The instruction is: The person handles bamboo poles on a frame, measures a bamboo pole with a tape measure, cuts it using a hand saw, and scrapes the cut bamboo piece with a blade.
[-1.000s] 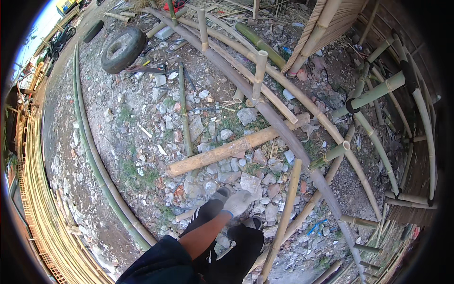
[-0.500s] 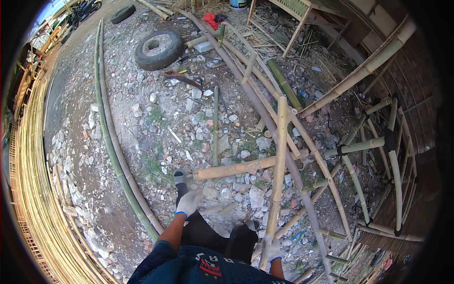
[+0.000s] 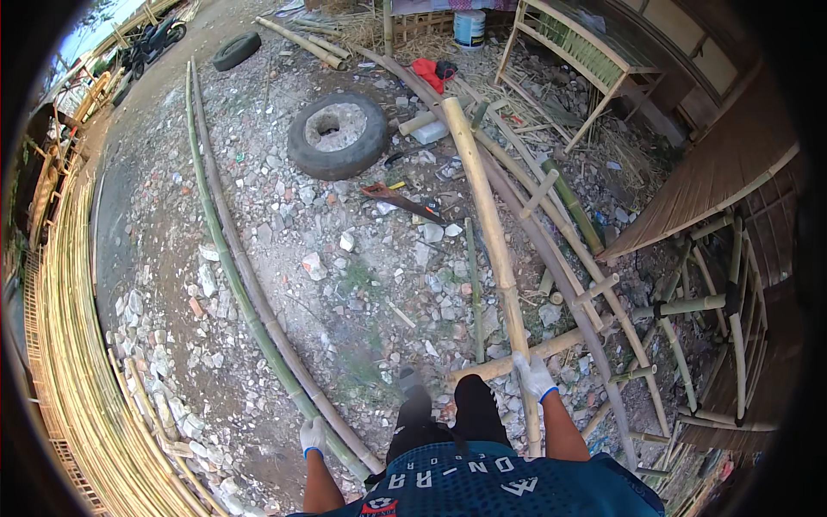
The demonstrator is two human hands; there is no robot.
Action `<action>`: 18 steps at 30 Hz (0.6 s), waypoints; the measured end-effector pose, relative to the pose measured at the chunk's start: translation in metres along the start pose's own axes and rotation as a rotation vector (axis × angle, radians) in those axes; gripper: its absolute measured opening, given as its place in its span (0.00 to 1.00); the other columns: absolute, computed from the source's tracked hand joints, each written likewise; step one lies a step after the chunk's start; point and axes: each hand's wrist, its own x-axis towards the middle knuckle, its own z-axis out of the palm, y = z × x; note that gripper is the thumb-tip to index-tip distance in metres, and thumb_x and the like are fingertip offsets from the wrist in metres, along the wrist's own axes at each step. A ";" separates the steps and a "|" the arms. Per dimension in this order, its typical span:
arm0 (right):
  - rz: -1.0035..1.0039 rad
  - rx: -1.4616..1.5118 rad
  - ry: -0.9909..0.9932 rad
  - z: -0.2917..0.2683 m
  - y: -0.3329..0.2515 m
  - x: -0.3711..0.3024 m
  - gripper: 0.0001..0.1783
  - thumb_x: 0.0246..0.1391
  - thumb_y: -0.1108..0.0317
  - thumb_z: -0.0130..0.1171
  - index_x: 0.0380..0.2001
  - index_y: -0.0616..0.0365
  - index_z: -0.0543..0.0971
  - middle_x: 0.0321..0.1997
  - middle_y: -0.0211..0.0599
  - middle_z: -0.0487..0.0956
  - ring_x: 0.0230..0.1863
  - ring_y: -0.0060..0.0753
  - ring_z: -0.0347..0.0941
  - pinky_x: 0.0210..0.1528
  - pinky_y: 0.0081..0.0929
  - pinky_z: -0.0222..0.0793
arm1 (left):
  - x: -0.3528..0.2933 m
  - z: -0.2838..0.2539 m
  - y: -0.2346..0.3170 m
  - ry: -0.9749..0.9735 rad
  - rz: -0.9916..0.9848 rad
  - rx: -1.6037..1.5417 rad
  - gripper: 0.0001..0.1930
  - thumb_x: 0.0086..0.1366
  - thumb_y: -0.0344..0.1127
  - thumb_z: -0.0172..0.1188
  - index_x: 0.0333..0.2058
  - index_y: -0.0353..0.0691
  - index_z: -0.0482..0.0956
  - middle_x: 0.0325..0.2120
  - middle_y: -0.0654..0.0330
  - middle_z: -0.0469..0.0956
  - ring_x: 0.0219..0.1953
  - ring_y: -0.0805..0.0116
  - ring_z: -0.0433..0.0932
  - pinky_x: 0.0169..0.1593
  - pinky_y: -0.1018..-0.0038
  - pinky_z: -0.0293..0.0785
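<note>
My right hand (image 3: 536, 376), in a white glove with a blue cuff, is closed around a long pale bamboo pole (image 3: 487, 215). The pole runs from beside my right hip up and away over the rubble toward the far side of the yard. My left hand (image 3: 313, 436), gloved the same way, hangs at my side and holds nothing. It is just above the near end of two long green bamboo poles (image 3: 231, 263) lying on the ground. My dark-trousered legs (image 3: 448, 414) stand between the two hands.
A short bamboo log (image 3: 551, 346) lies crosswise by my feet, next to a curved bamboo frame (image 3: 564, 267). A tyre filled with concrete (image 3: 338, 136), a handsaw (image 3: 403, 202), a second tyre (image 3: 235, 50), a white bucket (image 3: 469, 26) and a bamboo bench frame (image 3: 579, 53) lie ahead. Split bamboo strips (image 3: 73, 345) pile up on the left.
My right hand has taken the long pole and swung its far end up and away. My left hand has dropped from in front of me to my side. The view has tilted up.
</note>
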 end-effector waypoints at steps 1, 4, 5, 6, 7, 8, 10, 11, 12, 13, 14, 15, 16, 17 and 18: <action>-0.065 0.082 -0.047 0.012 -0.014 0.013 0.41 0.63 0.32 0.55 0.45 0.68 0.81 0.29 0.39 0.81 0.32 0.34 0.78 0.38 0.38 0.74 | 0.020 -0.008 0.013 -0.004 0.003 -0.108 0.26 0.66 0.49 0.59 0.47 0.27 0.84 0.38 0.44 0.86 0.41 0.55 0.85 0.50 0.62 0.77; -0.068 0.092 -0.049 0.020 -0.079 0.029 0.41 0.64 0.31 0.54 0.45 0.69 0.81 0.29 0.39 0.80 0.31 0.33 0.78 0.37 0.37 0.74 | 0.060 -0.004 0.098 -0.044 0.073 -0.333 0.26 0.68 0.48 0.59 0.49 0.24 0.82 0.33 0.53 0.85 0.36 0.64 0.81 0.44 0.67 0.77; -0.093 0.193 -0.117 0.048 -0.076 0.060 0.42 0.63 0.30 0.53 0.44 0.68 0.81 0.28 0.39 0.81 0.30 0.32 0.77 0.36 0.36 0.74 | 0.097 -0.003 0.073 -0.018 0.073 -0.341 0.26 0.69 0.48 0.59 0.49 0.25 0.82 0.34 0.55 0.84 0.37 0.65 0.80 0.44 0.68 0.76; -0.054 0.211 -0.087 0.055 -0.081 0.068 0.42 0.63 0.30 0.53 0.44 0.68 0.81 0.28 0.39 0.81 0.30 0.32 0.77 0.36 0.36 0.74 | 0.098 0.017 0.125 -0.094 0.062 -0.467 0.26 0.70 0.47 0.58 0.49 0.24 0.82 0.36 0.56 0.83 0.40 0.67 0.79 0.46 0.70 0.75; -0.093 0.145 -0.084 0.065 -0.112 0.079 0.41 0.64 0.31 0.52 0.44 0.67 0.80 0.28 0.39 0.80 0.30 0.34 0.77 0.36 0.38 0.74 | 0.115 0.021 0.132 -0.066 0.140 -0.464 0.26 0.70 0.48 0.58 0.49 0.24 0.82 0.36 0.57 0.82 0.41 0.69 0.77 0.47 0.72 0.74; -0.103 0.082 -0.021 0.060 -0.134 0.095 0.41 0.65 0.31 0.51 0.44 0.67 0.80 0.27 0.39 0.79 0.29 0.36 0.77 0.35 0.40 0.74 | 0.114 0.029 0.189 -0.194 0.104 -0.490 0.26 0.72 0.48 0.57 0.50 0.26 0.82 0.40 0.56 0.82 0.43 0.69 0.77 0.50 0.71 0.73; -0.036 0.066 -0.073 0.060 -0.204 0.116 0.43 0.65 0.30 0.50 0.48 0.67 0.80 0.32 0.44 0.82 0.36 0.42 0.79 0.42 0.42 0.75 | 0.130 0.028 0.264 -0.257 0.274 -0.298 0.23 0.73 0.47 0.57 0.50 0.29 0.82 0.44 0.51 0.84 0.49 0.62 0.81 0.56 0.67 0.74; 0.005 0.027 -0.138 0.064 -0.229 0.127 0.45 0.65 0.29 0.49 0.53 0.68 0.79 0.37 0.49 0.84 0.42 0.47 0.82 0.49 0.44 0.76 | 0.143 0.031 0.290 -0.239 0.398 -0.264 0.22 0.73 0.46 0.57 0.50 0.30 0.82 0.46 0.48 0.84 0.51 0.59 0.82 0.58 0.66 0.74; 0.015 0.039 -0.128 0.072 -0.236 0.147 0.45 0.65 0.29 0.49 0.53 0.68 0.79 0.37 0.49 0.84 0.42 0.47 0.82 0.49 0.44 0.76 | 0.152 0.036 0.332 -0.251 0.408 -0.254 0.22 0.73 0.46 0.57 0.50 0.30 0.82 0.46 0.48 0.84 0.51 0.59 0.82 0.58 0.66 0.74; -0.013 -0.083 -0.074 0.081 -0.243 0.175 0.46 0.64 0.28 0.48 0.53 0.67 0.80 0.39 0.51 0.84 0.44 0.49 0.82 0.51 0.44 0.75 | 0.156 0.034 0.385 -0.295 0.508 -0.218 0.21 0.72 0.45 0.58 0.51 0.30 0.81 0.47 0.46 0.84 0.53 0.56 0.82 0.59 0.65 0.74; -0.057 -0.212 -0.030 0.087 -0.263 0.209 0.47 0.63 0.26 0.48 0.54 0.66 0.81 0.41 0.53 0.85 0.46 0.50 0.82 0.52 0.45 0.73 | 0.164 0.030 0.438 -0.317 0.603 -0.189 0.21 0.72 0.44 0.59 0.51 0.30 0.81 0.48 0.44 0.83 0.54 0.53 0.82 0.59 0.64 0.74; 0.000 -0.142 -0.120 0.080 -0.307 0.217 0.49 0.62 0.24 0.45 0.53 0.66 0.82 0.46 0.57 0.84 0.52 0.51 0.81 0.56 0.44 0.72 | 0.177 0.027 0.480 -0.307 0.602 -0.183 0.21 0.72 0.44 0.59 0.51 0.30 0.81 0.48 0.44 0.83 0.54 0.53 0.82 0.59 0.64 0.74; -0.009 -0.136 -0.115 0.083 -0.321 0.247 0.49 0.62 0.24 0.45 0.53 0.66 0.82 0.46 0.57 0.84 0.52 0.51 0.81 0.56 0.44 0.72 | 0.190 0.027 0.529 -0.342 0.722 -0.100 0.20 0.72 0.43 0.59 0.52 0.31 0.81 0.48 0.44 0.83 0.55 0.52 0.82 0.59 0.64 0.74; -0.080 -0.023 -0.052 0.094 -0.326 0.280 0.49 0.62 0.24 0.46 0.53 0.66 0.82 0.45 0.56 0.85 0.51 0.51 0.82 0.55 0.44 0.72 | 0.206 0.024 0.580 -0.372 0.841 -0.012 0.20 0.72 0.42 0.59 0.53 0.32 0.80 0.49 0.43 0.83 0.55 0.51 0.81 0.59 0.63 0.74; -0.143 0.093 0.001 0.106 -0.339 0.303 0.50 0.61 0.23 0.46 0.52 0.66 0.82 0.43 0.56 0.85 0.49 0.51 0.82 0.55 0.44 0.72 | 0.225 0.016 0.630 -0.395 0.896 -0.008 0.20 0.71 0.42 0.59 0.54 0.34 0.80 0.49 0.43 0.83 0.54 0.50 0.82 0.59 0.63 0.75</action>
